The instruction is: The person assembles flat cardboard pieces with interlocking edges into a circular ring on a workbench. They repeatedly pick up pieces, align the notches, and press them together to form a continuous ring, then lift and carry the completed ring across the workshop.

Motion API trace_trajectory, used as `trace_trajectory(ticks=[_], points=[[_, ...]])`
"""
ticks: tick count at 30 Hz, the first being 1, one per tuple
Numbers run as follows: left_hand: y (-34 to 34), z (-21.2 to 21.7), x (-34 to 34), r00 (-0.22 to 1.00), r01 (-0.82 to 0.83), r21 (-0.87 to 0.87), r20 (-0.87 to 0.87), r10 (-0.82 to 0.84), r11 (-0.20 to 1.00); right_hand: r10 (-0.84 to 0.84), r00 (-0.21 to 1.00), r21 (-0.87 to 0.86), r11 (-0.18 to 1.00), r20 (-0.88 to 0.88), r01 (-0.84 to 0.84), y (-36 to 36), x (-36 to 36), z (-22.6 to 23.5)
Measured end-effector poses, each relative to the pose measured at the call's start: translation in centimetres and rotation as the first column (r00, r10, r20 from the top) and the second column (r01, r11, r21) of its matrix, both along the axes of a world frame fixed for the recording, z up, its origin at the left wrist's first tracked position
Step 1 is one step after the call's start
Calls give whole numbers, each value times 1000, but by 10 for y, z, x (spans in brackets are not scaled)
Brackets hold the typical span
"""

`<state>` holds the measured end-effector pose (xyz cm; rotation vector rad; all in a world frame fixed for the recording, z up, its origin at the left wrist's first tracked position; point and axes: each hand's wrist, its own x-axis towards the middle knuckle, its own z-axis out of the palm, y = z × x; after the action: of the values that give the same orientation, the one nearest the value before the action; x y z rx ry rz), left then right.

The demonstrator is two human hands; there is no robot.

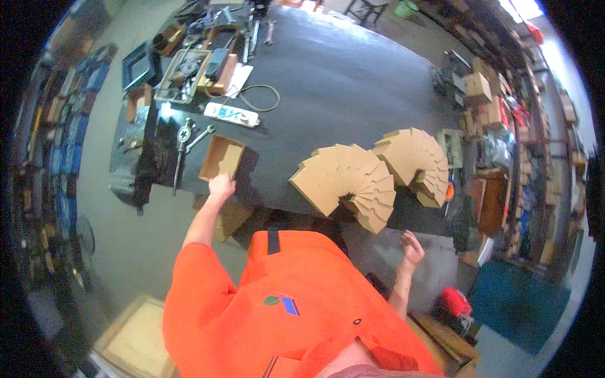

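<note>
My left hand [222, 186] is closed at the near edge of a small open cardboard box [215, 153] on the dark table. A lighter tan cardboard face [232, 159] shows at the box's right side, just beyond my fingers; whether it is a separate piece, I cannot tell. To the right lie two fanned stacks of flat, folded cardboard pieces, the nearer fan [340, 176] and the farther fan [413, 157], with overlapping, notched edges. My right hand [411, 247] hangs in the air below them, off the table's near edge, fingers stretched out and holding nothing.
Left of the box lie a long-handled tool [183, 142] and a wrench [200, 137]. Beyond them are a white power strip [231, 114], a looped cable [268, 97] and a clear bin [183, 74] of parts. Loaded shelves [529, 157] stand at the right.
</note>
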<state>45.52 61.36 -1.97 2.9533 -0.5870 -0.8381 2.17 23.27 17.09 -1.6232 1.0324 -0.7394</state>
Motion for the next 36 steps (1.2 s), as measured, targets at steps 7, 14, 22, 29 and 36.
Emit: trace_trajectory(ticks=[7,14,22,29,36], points=[[-38,122,21,978,209,-321,56,-201,924,290,935,-210,920,-205,-332,28,56,93],[-233,326,-61,136,944,-331,368,-920,7,427,695,-598,358,-578,-717,22,118,190],[-410,350,-193,-57,604,-699,442,-895,-383,448,677,-364,601,-584,-711,-49,-47,117],[-661,259,-200,537,544,-811,139,-832,215,-176,974,196,970,142,146,-178,-130,11],[-918,131,-234,364,919,-281,325,-873,278,-496,737,456,843,459,284,-359,-59,-120]])
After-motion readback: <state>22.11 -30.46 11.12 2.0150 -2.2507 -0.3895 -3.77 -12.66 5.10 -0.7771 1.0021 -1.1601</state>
